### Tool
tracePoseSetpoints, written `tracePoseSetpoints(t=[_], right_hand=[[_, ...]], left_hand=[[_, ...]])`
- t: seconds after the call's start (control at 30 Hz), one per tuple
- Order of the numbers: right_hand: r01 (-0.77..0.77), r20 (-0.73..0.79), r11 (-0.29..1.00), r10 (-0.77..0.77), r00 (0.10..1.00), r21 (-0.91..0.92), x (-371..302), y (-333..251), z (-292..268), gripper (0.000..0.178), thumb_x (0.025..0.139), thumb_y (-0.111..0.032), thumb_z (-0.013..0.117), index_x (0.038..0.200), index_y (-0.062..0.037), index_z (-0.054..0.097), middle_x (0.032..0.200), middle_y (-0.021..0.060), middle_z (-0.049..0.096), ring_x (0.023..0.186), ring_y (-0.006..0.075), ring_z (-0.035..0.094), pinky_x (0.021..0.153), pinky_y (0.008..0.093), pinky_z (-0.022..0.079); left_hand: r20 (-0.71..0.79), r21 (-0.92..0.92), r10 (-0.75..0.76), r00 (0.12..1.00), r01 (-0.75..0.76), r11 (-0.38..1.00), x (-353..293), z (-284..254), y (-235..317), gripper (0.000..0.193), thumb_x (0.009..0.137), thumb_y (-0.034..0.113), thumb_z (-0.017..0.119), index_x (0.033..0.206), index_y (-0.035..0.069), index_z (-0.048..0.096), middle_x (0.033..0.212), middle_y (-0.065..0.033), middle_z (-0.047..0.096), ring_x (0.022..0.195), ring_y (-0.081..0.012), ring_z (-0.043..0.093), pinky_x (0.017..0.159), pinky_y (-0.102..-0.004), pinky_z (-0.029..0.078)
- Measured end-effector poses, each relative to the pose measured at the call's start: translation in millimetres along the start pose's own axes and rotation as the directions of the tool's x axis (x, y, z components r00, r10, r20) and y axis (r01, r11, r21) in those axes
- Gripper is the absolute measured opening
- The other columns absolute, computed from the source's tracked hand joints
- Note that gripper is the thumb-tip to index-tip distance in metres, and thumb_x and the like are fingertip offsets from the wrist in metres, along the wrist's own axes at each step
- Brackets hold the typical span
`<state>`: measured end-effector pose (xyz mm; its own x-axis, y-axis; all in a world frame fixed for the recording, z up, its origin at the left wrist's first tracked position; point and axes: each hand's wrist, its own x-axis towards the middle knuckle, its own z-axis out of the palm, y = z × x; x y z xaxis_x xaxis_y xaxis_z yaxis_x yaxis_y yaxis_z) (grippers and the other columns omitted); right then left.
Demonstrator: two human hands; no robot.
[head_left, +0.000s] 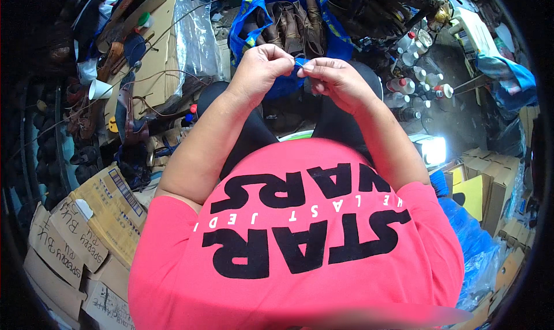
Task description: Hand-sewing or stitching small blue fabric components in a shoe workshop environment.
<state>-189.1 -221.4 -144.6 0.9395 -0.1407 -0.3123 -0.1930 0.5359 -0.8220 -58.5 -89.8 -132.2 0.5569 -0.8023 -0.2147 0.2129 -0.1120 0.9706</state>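
Observation:
My left hand (259,70) and my right hand (334,79) meet in front of me above my knees. Both pinch a small blue piece (300,62) between thumbs and fingertips; it is too small to tell what it is. Just beyond the hands stands a blue bag (248,27) holding several brown leather shoes (291,21). My forearms run down to a pink shirt with black lettering.
Flattened cardboard boxes (81,226) lie at lower left. Brown shoes and straps (124,108) and a white paper cup (98,89) sit on the left. Several white bottles with red caps (415,76) stand on the right. Yellow boxes (476,191) and a blue plastic bag (473,237) are at lower right.

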Motion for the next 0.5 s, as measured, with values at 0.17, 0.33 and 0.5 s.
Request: tracePoseSetpoints(t=[0.17, 0.33, 0.5], right_hand=[[0.022, 0.021, 0.957, -0.017, 1.000, -0.290, -2, -6, -3, 0.020, 0.084, -0.025, 0.058, 0.085, -0.0054, 0.063, 0.074, -0.0037, 0.058, 0.057, 0.0021, 0.043, 0.053, 0.0165, 0.035], [-0.015, 0.065, 0.960, 0.035, 0.997, -0.280, 0, -6, -11, 0.019, 0.084, -0.024, 0.058, 0.086, -0.0060, 0.063, 0.080, -0.0025, 0.061, 0.057, 0.0021, 0.042, 0.053, 0.0169, 0.035], [-0.028, -0.006, 0.999, 0.028, 1.000, -0.041, 0, 1, -8, 0.017, 0.084, -0.021, 0.058, 0.089, -0.0041, 0.061, 0.078, -0.0020, 0.059, 0.056, 0.0027, 0.042, 0.055, 0.0187, 0.037]], left_hand=[[0.067, 0.224, -0.046, 0.997, 0.030, 0.974, 4, -9, 0, 0.007, 0.076, 0.009, 0.062, 0.076, 0.004, 0.059, 0.073, -0.0034, 0.061, 0.065, -0.0083, 0.054, 0.063, -0.0209, 0.042], [0.142, 0.138, -0.223, 0.965, 0.204, 0.969, 5, -10, 9, 0.007, 0.076, 0.010, 0.062, 0.080, 0.004, 0.060, 0.074, -0.0046, 0.062, 0.070, -0.0104, 0.058, 0.066, -0.0219, 0.044], [0.132, -0.100, -0.295, 0.946, 0.308, 0.946, -1, -11, 15, 0.018, 0.076, 0.011, 0.062, 0.094, 0.004, 0.062, 0.088, -0.0059, 0.064, 0.074, -0.0126, 0.060, 0.069, -0.0260, 0.045]])
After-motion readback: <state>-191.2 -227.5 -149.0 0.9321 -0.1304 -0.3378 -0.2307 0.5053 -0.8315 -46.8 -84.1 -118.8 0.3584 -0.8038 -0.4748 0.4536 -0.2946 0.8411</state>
